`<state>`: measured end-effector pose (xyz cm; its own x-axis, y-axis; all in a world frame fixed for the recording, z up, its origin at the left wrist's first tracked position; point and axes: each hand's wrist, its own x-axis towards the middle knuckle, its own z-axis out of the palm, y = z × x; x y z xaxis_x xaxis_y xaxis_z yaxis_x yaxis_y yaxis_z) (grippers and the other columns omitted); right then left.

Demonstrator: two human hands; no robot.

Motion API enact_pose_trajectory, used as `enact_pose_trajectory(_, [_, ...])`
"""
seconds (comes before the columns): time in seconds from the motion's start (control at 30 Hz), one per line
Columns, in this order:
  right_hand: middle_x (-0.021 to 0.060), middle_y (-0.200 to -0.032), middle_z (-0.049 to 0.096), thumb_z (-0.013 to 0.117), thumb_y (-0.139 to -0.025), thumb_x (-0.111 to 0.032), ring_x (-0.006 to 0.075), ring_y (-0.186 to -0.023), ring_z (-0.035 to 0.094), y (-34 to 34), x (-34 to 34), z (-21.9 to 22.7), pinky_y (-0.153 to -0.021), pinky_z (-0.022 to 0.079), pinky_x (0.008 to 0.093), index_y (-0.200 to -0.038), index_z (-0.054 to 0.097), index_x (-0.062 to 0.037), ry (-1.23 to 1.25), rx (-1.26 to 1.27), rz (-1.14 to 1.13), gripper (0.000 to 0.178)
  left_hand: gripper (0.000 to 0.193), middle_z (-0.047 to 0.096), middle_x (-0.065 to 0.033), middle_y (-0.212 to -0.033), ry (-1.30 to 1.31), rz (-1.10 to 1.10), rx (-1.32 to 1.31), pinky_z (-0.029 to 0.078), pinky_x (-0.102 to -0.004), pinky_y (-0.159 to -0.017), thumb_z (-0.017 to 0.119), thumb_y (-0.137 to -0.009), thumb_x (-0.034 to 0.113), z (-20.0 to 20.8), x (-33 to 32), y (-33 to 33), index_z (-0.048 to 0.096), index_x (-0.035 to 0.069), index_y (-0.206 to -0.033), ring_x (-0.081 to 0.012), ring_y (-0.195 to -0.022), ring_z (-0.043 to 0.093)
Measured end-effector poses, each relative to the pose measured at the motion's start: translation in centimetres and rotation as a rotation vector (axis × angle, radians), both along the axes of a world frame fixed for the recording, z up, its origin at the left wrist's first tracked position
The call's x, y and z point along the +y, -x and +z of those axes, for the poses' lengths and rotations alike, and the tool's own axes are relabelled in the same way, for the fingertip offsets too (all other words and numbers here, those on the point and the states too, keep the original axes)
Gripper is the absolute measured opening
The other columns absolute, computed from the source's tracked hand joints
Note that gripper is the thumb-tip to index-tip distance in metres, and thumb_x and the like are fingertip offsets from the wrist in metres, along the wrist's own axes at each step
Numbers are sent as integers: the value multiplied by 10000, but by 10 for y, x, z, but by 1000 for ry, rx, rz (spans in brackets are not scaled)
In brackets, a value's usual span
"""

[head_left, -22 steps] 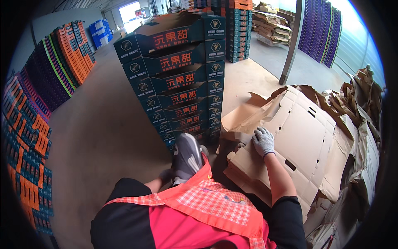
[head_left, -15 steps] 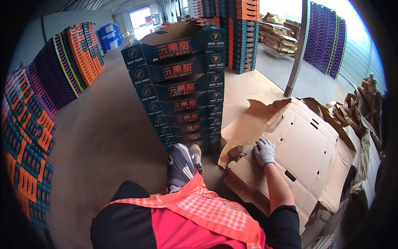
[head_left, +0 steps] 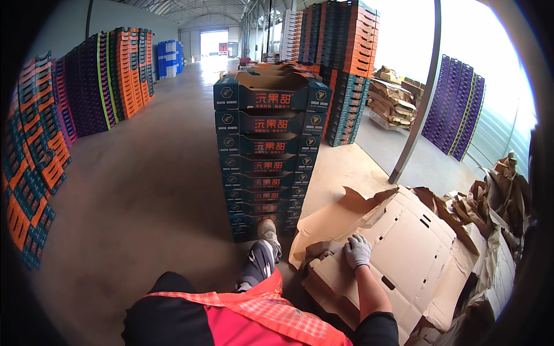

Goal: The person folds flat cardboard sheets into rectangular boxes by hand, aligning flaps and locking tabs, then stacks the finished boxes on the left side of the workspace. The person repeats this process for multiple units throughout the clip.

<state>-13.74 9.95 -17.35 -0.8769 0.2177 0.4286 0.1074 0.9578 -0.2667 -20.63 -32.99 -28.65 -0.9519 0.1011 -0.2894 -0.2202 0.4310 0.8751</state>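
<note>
Dark green boxes (head_left: 269, 122) are already shaped and stacked in a tall column ahead. To its right, cardboard sheets (head_left: 411, 237) are piled flat, not folded up as far as can be judged. The gloved right hand (head_left: 358, 252) is rested on them near the left edge, fingers loosely bent; whether anything is gripped cannot be told. The left hand is hidden, its fingers' state unknown.

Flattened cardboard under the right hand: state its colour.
The flattened cardboard is light brown, almost beige; it shows best in the head view.
</note>
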Motion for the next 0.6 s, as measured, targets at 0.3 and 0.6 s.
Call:
enact_pose_trajectory(0.3, [65, -1256, 620, 589, -840, -292, 258, -1228, 512, -6, 3, -23, -1032, 367, 441, -1063, 698, -155, -22, -2, -4, 284, 409, 634, -197, -1178, 103, -64, 39, 462, -437, -937, 474, -916, 334, -32, -3, -7, 646, 64, -1171, -384, -1079, 598])
enact_pose_trajectory(0.6, [116, -1218, 627, 621, -818, -260, 302, -1189, 535, -21, 7, -20, -1016, 400, 430, -1064, 687, -118, 70, 9, 86, 292, 424, 629, -201, -1182, 507, -300, 214, 457, -440, -948, 471, -911, 343, -94, -41, -38, 639, 64, -1183, -387, -1083, 593])
